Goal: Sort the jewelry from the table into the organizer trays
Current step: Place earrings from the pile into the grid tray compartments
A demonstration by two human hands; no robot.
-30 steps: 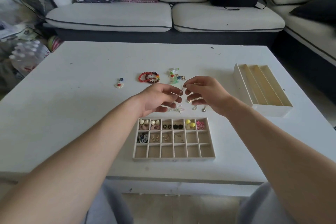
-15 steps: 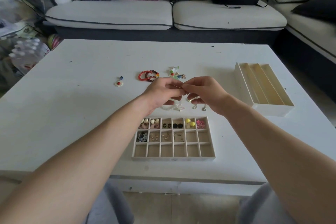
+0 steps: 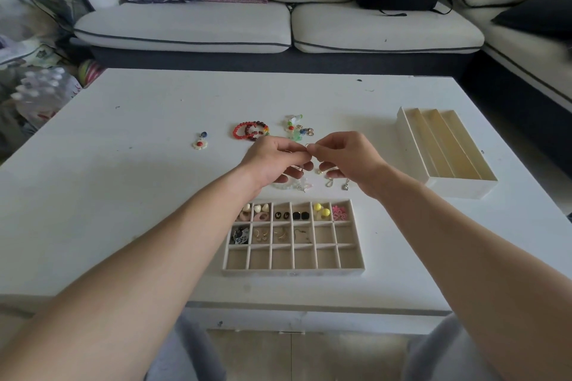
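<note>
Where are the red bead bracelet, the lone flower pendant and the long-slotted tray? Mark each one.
red bead bracelet [image 3: 236, 131]: head view, left arc of its beads.
flower pendant [image 3: 200, 143]: head view, red centre of the white flower.
long-slotted tray [image 3: 458, 187]: head view, its near front wall.

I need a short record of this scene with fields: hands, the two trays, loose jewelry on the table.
Hands: left hand and right hand pinch one small gold piece between them, above the table.
Near tray: grid tray, top row filled, four middle compartments filled, bottom row empty.
Right tray: slot tray, nothing visible inside.
Loose jewelry: beaded bracelets, flower pendant, coloured charms, silver charms.
</note>
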